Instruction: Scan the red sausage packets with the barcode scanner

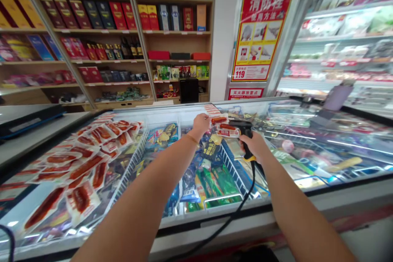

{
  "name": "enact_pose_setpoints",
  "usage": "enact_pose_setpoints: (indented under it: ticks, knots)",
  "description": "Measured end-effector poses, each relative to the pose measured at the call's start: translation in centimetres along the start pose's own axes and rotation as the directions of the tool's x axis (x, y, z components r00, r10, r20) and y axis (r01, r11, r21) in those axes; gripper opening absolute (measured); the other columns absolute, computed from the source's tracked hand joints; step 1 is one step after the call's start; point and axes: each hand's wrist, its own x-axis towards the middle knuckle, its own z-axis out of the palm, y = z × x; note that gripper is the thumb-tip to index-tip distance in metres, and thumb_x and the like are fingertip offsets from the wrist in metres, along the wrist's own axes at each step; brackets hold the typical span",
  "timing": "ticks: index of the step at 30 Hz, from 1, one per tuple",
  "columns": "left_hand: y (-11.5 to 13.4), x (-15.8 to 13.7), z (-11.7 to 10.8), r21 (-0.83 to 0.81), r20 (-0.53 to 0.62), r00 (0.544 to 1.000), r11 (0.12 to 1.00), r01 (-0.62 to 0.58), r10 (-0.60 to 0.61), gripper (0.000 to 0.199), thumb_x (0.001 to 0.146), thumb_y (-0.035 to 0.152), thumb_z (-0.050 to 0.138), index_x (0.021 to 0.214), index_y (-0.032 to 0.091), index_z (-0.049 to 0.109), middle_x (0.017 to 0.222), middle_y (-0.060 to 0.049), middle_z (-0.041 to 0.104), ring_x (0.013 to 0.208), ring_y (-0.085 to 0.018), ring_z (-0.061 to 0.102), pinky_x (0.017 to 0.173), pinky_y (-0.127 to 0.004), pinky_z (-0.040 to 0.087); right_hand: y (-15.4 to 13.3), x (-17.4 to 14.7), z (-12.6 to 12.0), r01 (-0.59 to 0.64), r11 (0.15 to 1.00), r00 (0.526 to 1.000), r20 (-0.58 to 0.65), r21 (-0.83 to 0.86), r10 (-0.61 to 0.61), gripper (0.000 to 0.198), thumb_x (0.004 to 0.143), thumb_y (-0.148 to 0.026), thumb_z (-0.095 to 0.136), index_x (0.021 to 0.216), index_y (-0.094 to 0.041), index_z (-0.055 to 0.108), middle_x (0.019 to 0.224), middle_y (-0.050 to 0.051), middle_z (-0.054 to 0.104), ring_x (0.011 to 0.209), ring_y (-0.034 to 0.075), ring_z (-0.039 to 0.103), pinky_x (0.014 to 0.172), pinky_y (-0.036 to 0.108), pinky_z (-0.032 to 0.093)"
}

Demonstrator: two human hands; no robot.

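Stretched out over the freezer's glass top, my left hand is closed, its fingers at the edge of a clear-wrapped sausage packet. A second sausage packet with red print lies just below it. My right hand is wrapped round the grip of a black pistol-shaped corded tool with a yellow base. Its barrel points left, close to both packets. From the grip a black cord runs down towards me. On the left, many wrapped sausages lie spread on the glass.
Under the glass of the chest freezer, white wire baskets hold bagged foods. Behind stand shelves of boxes and bottles. A red fire-hydrant poster hangs on the wall. A lit refrigerated display is at the right.
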Motion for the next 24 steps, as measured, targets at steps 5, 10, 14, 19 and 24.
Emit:
enact_pose_setpoints:
  ticks: [5, 10, 14, 19, 24]
  knots:
    - [2.0, 1.8, 3.4, 0.121, 0.025, 0.998, 0.991, -0.057, 0.054, 0.017, 0.089, 0.026, 0.057, 0.094, 0.018, 0.072, 0.088, -0.008, 0.076, 0.087, -0.020, 0.072, 0.082, -0.029, 0.054, -0.4, 0.0, -0.4, 0.079, 0.995, 0.988, -0.130, -0.056, -0.086, 0.019, 0.071, -0.035, 0.061, 0.077, -0.027, 0.045, 0.059, 0.001, 0.060, 0.046, 0.019, 0.059, 0.040, 0.031, 0.049]
    - [2.9, 2.3, 3.7, 0.208, 0.057, 0.994, 0.972, -0.107, 0.098, 0.034, 0.089, 0.020, 0.058, 0.122, 0.012, 0.066, 0.122, -0.017, 0.070, 0.114, -0.026, 0.066, 0.095, -0.032, 0.050, -0.7, -0.1, -0.4, 0.071, 0.996, 0.984, -0.161, -0.061, -0.080, 0.020, 0.070, -0.033, 0.062, 0.079, -0.026, 0.045, 0.061, 0.002, 0.061, 0.048, 0.020, 0.061, 0.042, 0.032, 0.049]
    - [2.4, 1.2, 2.0, 0.264, 0.071, 0.990, 0.955, -0.137, 0.122, 0.045, 0.093, 0.021, 0.054, 0.138, 0.014, 0.055, 0.133, -0.016, 0.065, 0.124, -0.025, 0.061, 0.101, -0.032, 0.046, -0.1, 0.0, 0.0, 0.039, 0.999, 0.988, -0.149, -0.016, -0.041, 0.022, 0.068, -0.028, 0.065, 0.079, -0.025, 0.047, 0.060, -0.001, 0.059, 0.044, 0.017, 0.058, 0.039, 0.030, 0.046]
    - [0.1, -2.0, -2.9, 0.348, 0.111, 0.989, 0.928, -0.133, 0.100, 0.046, 0.092, 0.024, 0.057, 0.137, 0.015, 0.056, 0.133, -0.014, 0.065, 0.125, -0.023, 0.060, 0.102, -0.029, 0.045, 0.9, -0.1, 0.8, 0.035, 0.999, 0.992, -0.120, -0.030, -0.038, 0.022, 0.066, -0.024, 0.066, 0.079, -0.024, 0.048, 0.055, -0.003, 0.058, 0.041, 0.016, 0.056, 0.037, 0.027, 0.045]
    - [-2.9, -6.3, -10.2, 0.420, 0.206, 0.975, 0.892, -0.168, 0.087, 0.034, 0.088, 0.026, 0.061, 0.120, 0.015, 0.068, 0.127, -0.015, 0.069, 0.118, -0.026, 0.064, 0.099, -0.031, 0.047, 0.4, -1.1, 3.4, 0.043, 0.993, 0.999, -0.026, -0.110, -0.046, 0.018, 0.065, -0.023, 0.067, 0.072, -0.022, 0.050, 0.046, -0.003, 0.056, 0.037, 0.014, 0.053, 0.036, 0.025, 0.043]
